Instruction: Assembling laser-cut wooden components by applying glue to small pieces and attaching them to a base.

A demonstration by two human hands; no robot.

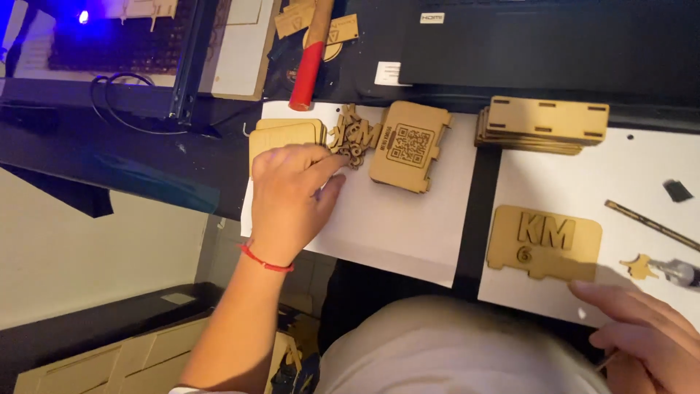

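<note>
2 bare hands work over white paper sheets (408,233). Left hand (292,197) pinches small laser-cut wooden letter pieces (355,136), sorted in a loose heap beside a stacked tan plywood plate (410,146); right hand (642,328), fingers loosely spread (holding nothing visible), steadies the sheet near a flat tan plywood panel with raised letters (545,241).

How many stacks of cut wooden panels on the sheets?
3 stacks: one under the left hand, partly hidden; one coded-top stack at centre; one slotted stack at upper right. A single lettered panel lies apart.
</note>
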